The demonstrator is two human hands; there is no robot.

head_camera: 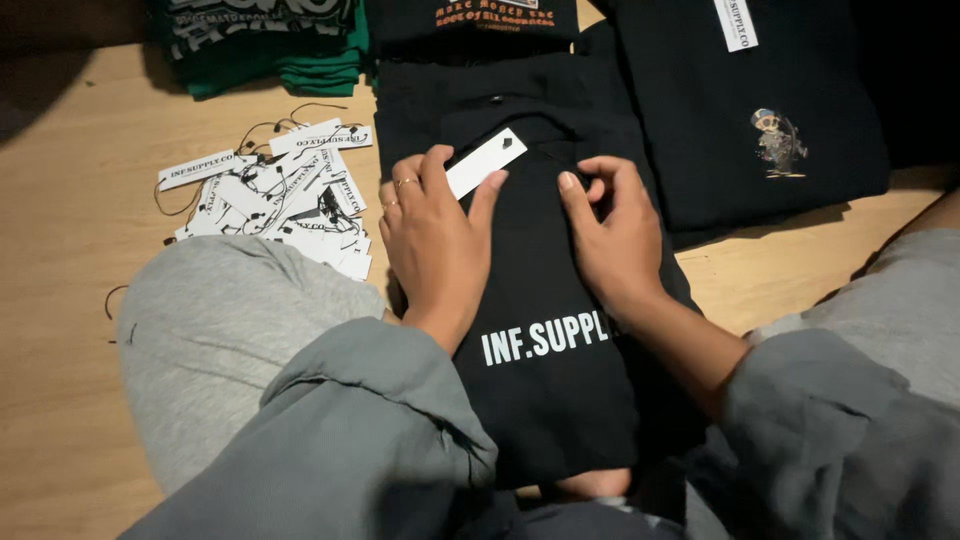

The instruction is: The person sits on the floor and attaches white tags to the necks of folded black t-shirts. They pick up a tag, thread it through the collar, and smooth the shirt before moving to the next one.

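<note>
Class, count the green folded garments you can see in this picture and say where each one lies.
1, perhaps more: a green folded stack lies at the top left of the wooden floor, above the pile of white tags. The stack may hold several green shirts; its layers cannot be told apart.
</note>
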